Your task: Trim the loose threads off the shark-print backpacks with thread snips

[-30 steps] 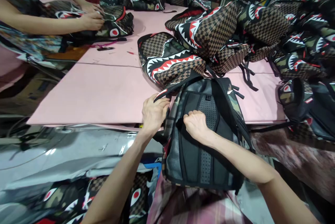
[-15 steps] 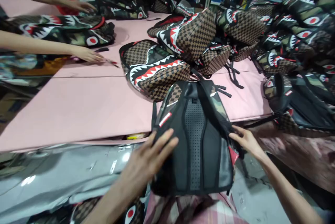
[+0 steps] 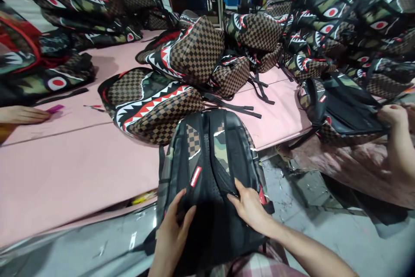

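Observation:
A black backpack (image 3: 210, 236) lies with its back panel up at the near table edge and over my lap. Its shoulder straps carry checkered and camouflage patches, and the left strap has a small red-and-white label. My left hand (image 3: 175, 227) curls at the lower part of the left shoulder strap (image 3: 193, 160), thumb and forefinger on either side of the dark webbing. On the other side, my right hand (image 3: 251, 208) pinches the right shoulder strap (image 3: 223, 160) between thumb and fingers. Its remaining fingers are partly hidden.
Checkered shark-mouth backpacks (image 3: 155, 108) lie on the pink table (image 3: 97, 177) beyond. More are piled (image 3: 330, 13) at the right. A co-worker's hand (image 3: 24, 115) rests at the left beside a pink tool (image 3: 55, 108). Another person's hand (image 3: 394, 117) grips a backpack (image 3: 350, 104) at right.
Both shoulder straps now lie along the back panel, and my hands have moved inward onto them. My view has turned right. Another person's hand has appeared on the right-hand backpack.

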The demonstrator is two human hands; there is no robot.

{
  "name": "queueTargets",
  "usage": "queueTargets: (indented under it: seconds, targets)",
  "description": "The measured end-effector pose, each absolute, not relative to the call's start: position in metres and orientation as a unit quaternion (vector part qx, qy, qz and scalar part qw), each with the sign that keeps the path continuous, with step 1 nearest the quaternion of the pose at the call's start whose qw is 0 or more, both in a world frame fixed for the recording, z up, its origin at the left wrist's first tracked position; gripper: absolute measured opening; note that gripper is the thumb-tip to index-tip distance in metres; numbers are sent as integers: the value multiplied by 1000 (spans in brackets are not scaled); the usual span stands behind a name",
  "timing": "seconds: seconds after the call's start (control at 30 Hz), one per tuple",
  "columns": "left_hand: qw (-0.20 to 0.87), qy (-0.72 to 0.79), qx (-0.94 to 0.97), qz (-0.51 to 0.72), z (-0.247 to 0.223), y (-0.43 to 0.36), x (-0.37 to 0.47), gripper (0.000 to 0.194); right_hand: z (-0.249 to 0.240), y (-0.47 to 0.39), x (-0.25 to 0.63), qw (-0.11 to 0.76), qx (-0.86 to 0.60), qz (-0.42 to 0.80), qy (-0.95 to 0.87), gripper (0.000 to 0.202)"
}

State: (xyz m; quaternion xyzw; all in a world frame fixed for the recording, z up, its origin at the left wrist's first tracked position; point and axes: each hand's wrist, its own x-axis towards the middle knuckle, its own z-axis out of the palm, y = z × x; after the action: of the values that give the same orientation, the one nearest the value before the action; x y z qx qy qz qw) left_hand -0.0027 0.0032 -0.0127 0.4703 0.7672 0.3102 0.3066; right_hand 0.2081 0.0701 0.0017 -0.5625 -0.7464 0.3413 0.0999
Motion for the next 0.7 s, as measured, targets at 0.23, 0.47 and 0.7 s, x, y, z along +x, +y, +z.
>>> queueTargets:
  seconds: [0.23,0.47,0.7]
  targets:
    - [408,798,396,200,-12,11,0,71,4,73,213,94,-545,336,-763,49]
    - [362,794,479,92,18,28,-11,52,-1,77,211,138,-541,359,-748,49]
    - [312,792,516,95,16,21,-2,61,6,78,210,144,-543,390,-730,49]
